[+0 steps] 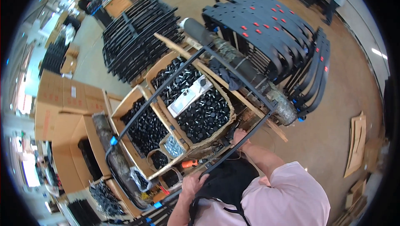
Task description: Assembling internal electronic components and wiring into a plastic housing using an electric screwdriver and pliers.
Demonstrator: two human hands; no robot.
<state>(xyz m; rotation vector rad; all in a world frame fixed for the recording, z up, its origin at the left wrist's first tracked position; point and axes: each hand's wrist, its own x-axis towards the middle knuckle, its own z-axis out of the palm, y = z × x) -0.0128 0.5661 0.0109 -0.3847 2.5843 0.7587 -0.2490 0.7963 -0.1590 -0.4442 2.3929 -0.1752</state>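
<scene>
A large black metal frame (175,79) with blue pieces at its corners lies tilted across the work stand, over open boxes and wrapped rolls. My left hand (192,183) is closed on the frame's near bar, thumb toward the right. My right hand (240,136) reaches just inside the frame's right part, by the near edge of the parts box, fingers curled at a dark object that I cannot make out. Between my hands lies an orange-and-black tool (190,164). Black round-headed parts (204,117) fill the cardboard box (227,101), with a white tray (189,96) on top.
Left of it, another box holds small black parts (143,124), beside a small box of silvery screws (173,146). Wrapped rolls (246,69) flank the stand. Stacked black frames (137,34) and black panels with red pieces (262,26) stand beyond. Cardboard boxes (71,101) are left; people work far off.
</scene>
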